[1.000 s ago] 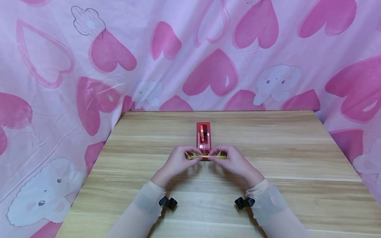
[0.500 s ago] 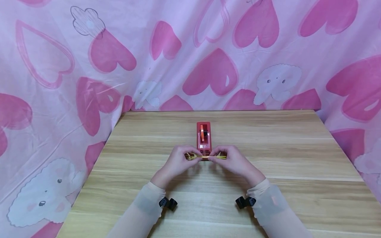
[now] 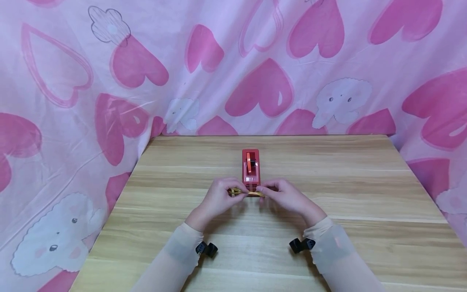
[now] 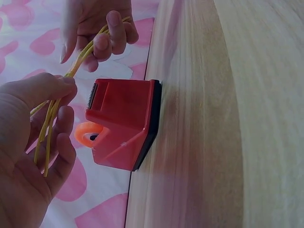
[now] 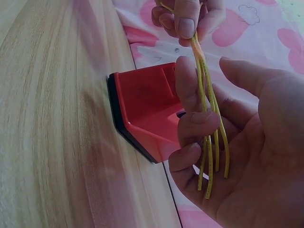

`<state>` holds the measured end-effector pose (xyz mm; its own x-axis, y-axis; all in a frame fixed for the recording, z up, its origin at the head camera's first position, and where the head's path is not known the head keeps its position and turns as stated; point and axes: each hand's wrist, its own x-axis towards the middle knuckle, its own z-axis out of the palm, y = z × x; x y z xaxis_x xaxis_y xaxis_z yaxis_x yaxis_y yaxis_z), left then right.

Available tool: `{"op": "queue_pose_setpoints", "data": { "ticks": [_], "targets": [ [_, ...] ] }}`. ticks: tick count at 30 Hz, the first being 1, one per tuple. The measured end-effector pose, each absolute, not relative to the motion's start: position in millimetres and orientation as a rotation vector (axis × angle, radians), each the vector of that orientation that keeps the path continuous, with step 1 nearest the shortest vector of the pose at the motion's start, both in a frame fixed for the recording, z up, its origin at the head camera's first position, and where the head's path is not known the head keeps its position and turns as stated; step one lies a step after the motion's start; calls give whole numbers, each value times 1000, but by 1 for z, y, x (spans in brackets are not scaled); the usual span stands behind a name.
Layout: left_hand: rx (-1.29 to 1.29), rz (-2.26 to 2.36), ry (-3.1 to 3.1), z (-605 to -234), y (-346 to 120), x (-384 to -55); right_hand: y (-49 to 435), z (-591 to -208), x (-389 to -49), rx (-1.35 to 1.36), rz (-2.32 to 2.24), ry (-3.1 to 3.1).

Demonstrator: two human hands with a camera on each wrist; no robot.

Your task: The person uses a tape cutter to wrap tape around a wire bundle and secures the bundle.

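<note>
A bundle of thin yellow wires runs between my two hands, with an orange band around its middle. My left hand pinches the bundle beside the band, between thumb and fingers. On the other side my right hand has its thumb lifted away from the bundle, and the free wire ends lie against its loosely bent fingers. Just behind the hands stands a red tape dispenser with a toothed cutter and an orange roll of tape. The hands hide part of its front in the head view.
The dispenser stands on a wood-grain table. Pink cloth with hearts hangs behind and at both sides of the table. A small black camera is strapped to the left wrist, another black camera to the right.
The right thumb and fingers have come apart from their pinch on the wires, and the wire ends no longer show past that hand in the head view. The left hand keeps its pinch.
</note>
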<state>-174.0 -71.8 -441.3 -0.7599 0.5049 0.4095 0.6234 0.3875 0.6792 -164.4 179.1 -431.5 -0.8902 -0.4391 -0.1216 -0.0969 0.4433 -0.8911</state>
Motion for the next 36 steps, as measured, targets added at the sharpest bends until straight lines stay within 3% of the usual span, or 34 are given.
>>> {"op": "queue_pose_setpoints", "data": {
  "ticks": [36],
  "targets": [
    [-1067,-1111,-2444,-441,-68,-171,178,-435,-162,-410,-1428,2517]
  ]
}}
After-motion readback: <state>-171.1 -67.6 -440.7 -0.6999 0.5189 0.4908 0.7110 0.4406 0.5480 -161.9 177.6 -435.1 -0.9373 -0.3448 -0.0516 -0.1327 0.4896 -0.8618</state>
